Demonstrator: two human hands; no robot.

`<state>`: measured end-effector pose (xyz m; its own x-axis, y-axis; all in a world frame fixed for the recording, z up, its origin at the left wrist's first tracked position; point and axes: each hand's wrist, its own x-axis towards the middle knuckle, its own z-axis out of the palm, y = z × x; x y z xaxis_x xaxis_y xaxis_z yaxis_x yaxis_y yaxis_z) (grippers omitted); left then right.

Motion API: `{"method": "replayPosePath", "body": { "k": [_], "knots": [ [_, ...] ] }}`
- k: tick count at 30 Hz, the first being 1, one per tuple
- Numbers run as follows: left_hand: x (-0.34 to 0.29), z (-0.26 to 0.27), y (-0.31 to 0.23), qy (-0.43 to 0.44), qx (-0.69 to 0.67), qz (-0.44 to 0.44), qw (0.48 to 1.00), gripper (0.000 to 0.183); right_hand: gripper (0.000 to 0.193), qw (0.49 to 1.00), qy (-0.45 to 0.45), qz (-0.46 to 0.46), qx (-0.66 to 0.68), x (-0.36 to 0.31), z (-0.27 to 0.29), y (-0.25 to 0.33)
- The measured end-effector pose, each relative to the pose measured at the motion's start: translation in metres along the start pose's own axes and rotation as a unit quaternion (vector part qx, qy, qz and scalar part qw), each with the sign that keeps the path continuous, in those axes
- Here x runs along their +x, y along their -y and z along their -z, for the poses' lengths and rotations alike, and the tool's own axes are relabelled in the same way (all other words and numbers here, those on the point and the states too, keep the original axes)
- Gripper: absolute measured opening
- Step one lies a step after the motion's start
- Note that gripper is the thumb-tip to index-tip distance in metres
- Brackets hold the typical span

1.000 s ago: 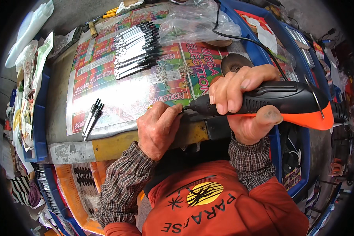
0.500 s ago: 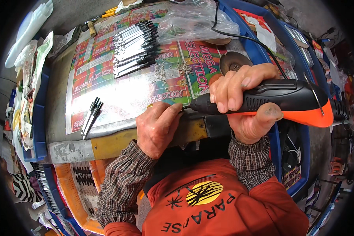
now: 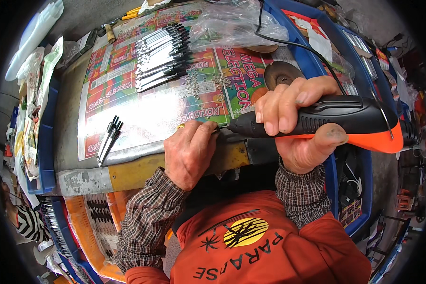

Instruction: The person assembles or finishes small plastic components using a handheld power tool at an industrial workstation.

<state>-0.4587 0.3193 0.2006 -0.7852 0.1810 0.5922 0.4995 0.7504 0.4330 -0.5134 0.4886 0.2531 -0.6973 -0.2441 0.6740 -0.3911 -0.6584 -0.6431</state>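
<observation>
My right hand [image 3: 300, 111] is wrapped around a black and orange electric screwdriver [image 3: 331, 111], held level with its nose toward the left. My left hand [image 3: 190, 149] is closed in a pinch just left of that nose, by the table's front edge. Only a small dark end of what it pinches shows; the rest is hidden by the fingers. A row of slim silver and black pen-like pieces [image 3: 158, 59] lies beyond my hands. A few similar pieces [image 3: 110, 137] lie to the left. Small shiny bits [image 3: 194, 87] are scattered on the printed sheet [image 3: 113, 97].
A clear plastic bag [image 3: 236, 23] and a round dark dish [image 3: 281, 73] are at the back. The tool's black cable [image 3: 312, 49] runs over blue trays [image 3: 317, 14] at the right. An orange crate [image 3: 80, 222] stands below the table's left front. A person in stripes [image 3: 31, 222] is at far left.
The screwdriver and my right hand have shifted slightly right, so its nose stands a little farther from my left fingers. My left hand has barely moved.
</observation>
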Motion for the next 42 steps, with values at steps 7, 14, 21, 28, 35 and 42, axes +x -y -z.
{"method": "replayPosePath", "body": {
  "k": [7, 14, 21, 28, 35, 42],
  "knots": [
    [0.0, 0.003, -0.002, 0.001, 0.008, 0.011, 1.0, 0.023, 0.044, 0.997, -0.041, 0.007, 0.066, 0.0, -0.005, 0.003],
    [0.0, 0.004, -0.002, 0.008, 0.012, 0.018, 1.0, 0.021, 0.044, 0.997, -0.033, 0.002, 0.073, -0.001, -0.006, 0.006],
    [-0.004, 0.003, -0.003, -0.007, 0.002, 0.038, 0.999, 0.019, 0.044, 0.997, -0.034, -0.005, 0.067, -0.003, -0.011, 0.009],
    [-0.015, 0.021, -0.019, -0.011, -0.054, 0.074, 0.996, 0.021, 0.056, 0.997, 0.069, 0.023, 0.013, -0.003, -0.007, 0.014],
    [-0.046, 0.042, -0.043, 0.021, -0.307, 0.388, 0.869, 0.013, 0.057, 0.994, 0.109, 0.008, 0.031, -0.006, -0.014, 0.017],
    [-0.073, 0.044, -0.055, -0.062, -0.487, 0.463, 0.738, 0.018, 0.055, 0.99, 0.135, -0.022, 0.022, -0.01, -0.025, 0.014]
  ]
}}
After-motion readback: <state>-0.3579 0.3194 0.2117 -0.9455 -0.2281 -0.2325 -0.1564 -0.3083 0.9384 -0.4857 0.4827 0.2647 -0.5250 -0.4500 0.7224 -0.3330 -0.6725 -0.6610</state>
